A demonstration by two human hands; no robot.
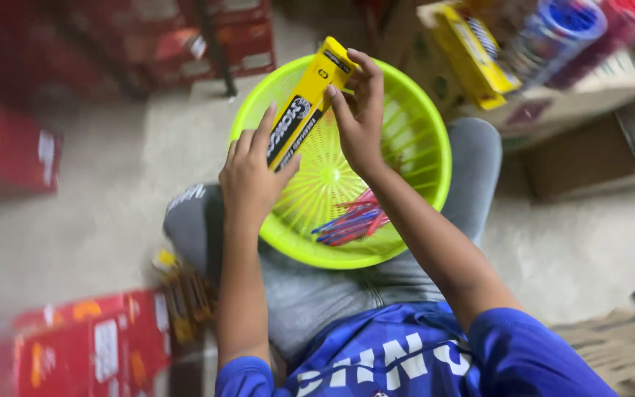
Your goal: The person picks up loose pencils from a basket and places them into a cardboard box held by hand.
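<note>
Between both hands (303, 147) — yellow box (307, 104)

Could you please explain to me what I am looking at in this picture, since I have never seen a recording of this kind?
There is no machine here: a person wears a camera on the head, so the single picture looks down at their own two bare hands and lap. The left hand and the right hand together hold a long yellow box with black print, tilted, the right hand at its upper end. Under the hands, a round lime-green basket rests on the person's knees, and a small bundle of red and blue pens or pencils lies in it. The person sits on a pale floor. Around them are blurred red cartons on the left and more yellow boxes on brown cardboard at upper right.
</note>
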